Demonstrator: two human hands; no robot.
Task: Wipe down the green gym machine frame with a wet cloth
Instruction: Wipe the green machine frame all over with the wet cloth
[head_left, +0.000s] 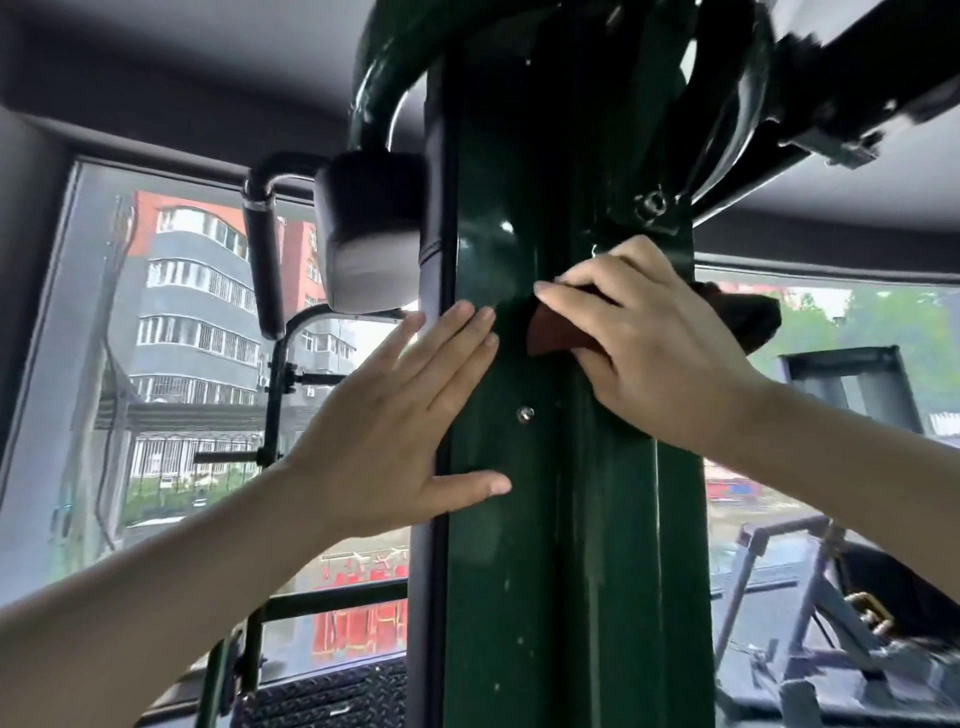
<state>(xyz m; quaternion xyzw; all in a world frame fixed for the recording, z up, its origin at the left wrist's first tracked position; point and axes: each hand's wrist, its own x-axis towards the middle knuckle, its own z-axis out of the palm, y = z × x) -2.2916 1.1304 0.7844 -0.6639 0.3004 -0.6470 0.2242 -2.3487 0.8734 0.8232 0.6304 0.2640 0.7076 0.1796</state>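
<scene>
head view: the green frame post (571, 493) stands upright in the middle, its long axis runs top to bottom.
cloth: a dark red-brown cloth (561, 332) lies on the post face, under the right hand (660, 343).
right fingers: curled over the cloth, pressing it to the post.
left hand (395, 415): flat, fingers straight and close together, resting on the post's left edge, just beside the cloth.
coming move: probably a stroke along the post; much unwiped post lies below the cloth.

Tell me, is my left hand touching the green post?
Touching. The head view shows the left hand laid flat, fingers straight, with fingertips and thumb resting on the green post.
</scene>
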